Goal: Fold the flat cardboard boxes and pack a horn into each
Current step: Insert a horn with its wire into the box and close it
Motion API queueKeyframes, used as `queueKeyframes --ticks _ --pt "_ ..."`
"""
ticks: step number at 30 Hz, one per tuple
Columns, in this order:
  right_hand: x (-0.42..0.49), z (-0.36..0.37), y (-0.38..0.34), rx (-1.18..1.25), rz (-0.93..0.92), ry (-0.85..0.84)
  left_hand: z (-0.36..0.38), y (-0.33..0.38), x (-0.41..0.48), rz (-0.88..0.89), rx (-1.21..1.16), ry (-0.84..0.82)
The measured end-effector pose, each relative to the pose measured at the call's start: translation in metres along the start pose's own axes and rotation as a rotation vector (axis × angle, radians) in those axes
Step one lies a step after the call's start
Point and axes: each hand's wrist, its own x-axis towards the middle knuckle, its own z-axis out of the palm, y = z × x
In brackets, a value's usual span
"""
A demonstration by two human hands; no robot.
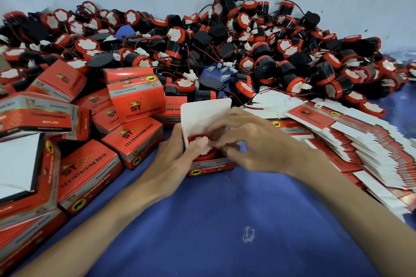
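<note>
Open box (211, 167) sits on the blue cloth (225, 220), centre of view, just ahead of both forearms. Its white lid flap (207, 112) stands upright at the far side. 1 horn (202, 157) is inside the box, red rim and white top showing above the front wall.

Left hand (173, 159): fingers wrapped behind the box's left wall, thumb curled over the rim and lying on the horn's top. I log this as a grip on the box.

Right hand (254, 141): over the box opening from the right, fingers bent down, tips at the horn's top. Fingertips are motion-blurred; I cannot tell whether they pinch the horn or its wire, or only touch.

Surroundings: loose horn pile (225, 47) across the back, red and black with white connectors on thin wires. Folded boxes (135, 105) stacked at left, some tilted. Flat cardboard boxes (360, 141) fanned in a stack at right.
</note>
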Motion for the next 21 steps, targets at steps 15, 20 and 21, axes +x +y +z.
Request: queueKeyframes --ticks 15,20,21 --pt "-0.006 -0.066 -0.01 0.157 0.389 -0.192 -0.002 0.006 0.007 -0.219 0.051 0.044" --pt "0.007 -0.041 -0.034 0.39 0.376 0.226 -0.001 0.009 0.009 -0.23 0.001 0.028" --pt "0.01 -0.032 -0.036 0.326 0.371 0.27 -0.001 0.009 0.008 -0.223 0.003 0.028"
